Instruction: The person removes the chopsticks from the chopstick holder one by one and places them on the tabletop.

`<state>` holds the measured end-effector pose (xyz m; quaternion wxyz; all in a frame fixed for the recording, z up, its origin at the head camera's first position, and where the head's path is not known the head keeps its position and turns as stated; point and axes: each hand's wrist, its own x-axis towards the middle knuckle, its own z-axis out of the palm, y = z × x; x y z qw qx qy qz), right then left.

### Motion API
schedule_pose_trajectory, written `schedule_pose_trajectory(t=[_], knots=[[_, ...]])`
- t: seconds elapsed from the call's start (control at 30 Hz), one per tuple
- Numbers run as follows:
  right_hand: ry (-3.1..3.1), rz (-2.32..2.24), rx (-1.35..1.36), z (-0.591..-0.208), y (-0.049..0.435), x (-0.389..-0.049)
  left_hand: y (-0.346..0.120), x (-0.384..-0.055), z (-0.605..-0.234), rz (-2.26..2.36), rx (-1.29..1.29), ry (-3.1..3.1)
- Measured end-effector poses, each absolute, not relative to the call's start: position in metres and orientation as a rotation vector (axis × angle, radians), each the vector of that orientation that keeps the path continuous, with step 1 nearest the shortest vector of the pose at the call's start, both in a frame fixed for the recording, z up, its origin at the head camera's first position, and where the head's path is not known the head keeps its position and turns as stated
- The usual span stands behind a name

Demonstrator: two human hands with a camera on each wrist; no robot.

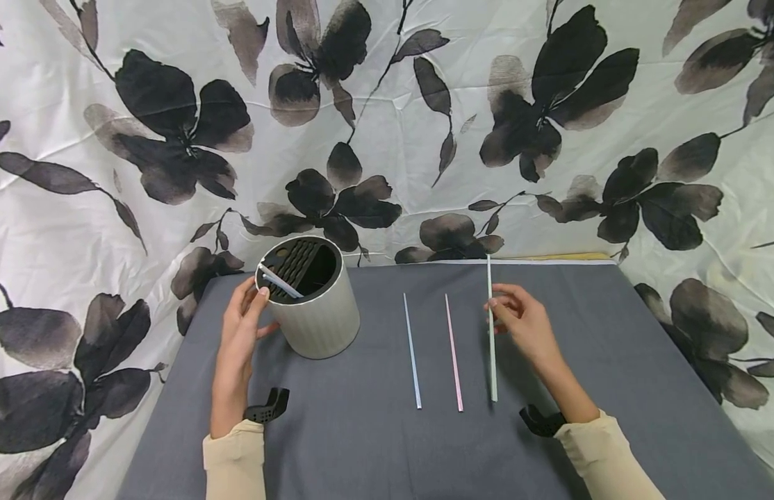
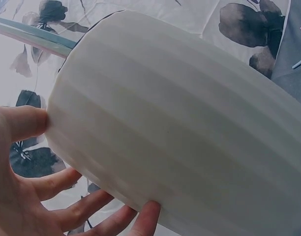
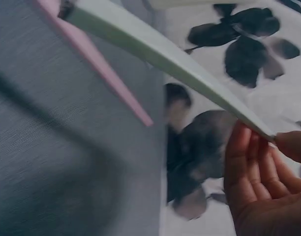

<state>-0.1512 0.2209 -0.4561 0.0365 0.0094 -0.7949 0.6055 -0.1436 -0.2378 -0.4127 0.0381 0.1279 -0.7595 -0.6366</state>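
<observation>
My left hand [image 1: 240, 333] grips the side of a pale, ribbed round holder [image 1: 318, 323], thumb at its rim and fingers spread along its wall. Its top has a black slotted insert [image 1: 302, 257] with an open part on the right. Pastel chopsticks [image 2: 37, 35] poke out over the rim. In my right hand [image 1: 521, 323], thumb and fingers pinch a pale green chopstick [image 1: 492, 347] on its upper half, its thicker squared end toward me. A pink chopstick [image 1: 453, 354] and a light blue chopstick [image 1: 413, 354] lie left of it, roughly parallel.
A grey cloth [image 1: 362, 444] covers the table. Behind its far edge hangs a white curtain [image 1: 424, 167] with dark flowers. A yellow strip [image 1: 568, 256] shows along the far edge at the right. Black bands with camera mounts [image 1: 268, 408] sit on both wrists.
</observation>
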Motion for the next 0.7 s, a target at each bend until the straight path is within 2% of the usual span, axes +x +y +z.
schedule_pose_trajectory(t=[0.33, 0.7], knots=[[-2.701, 1.758, -0.086, -0.507, 0.239, -0.153, -0.238, -0.146, -0.414, -1.960, 0.373, -2.324], [-2.787, 1.664, -0.158, -0.525, 0.240, -0.159, -0.240, -0.144, -0.415, -1.967, 0.388, -2.320]])
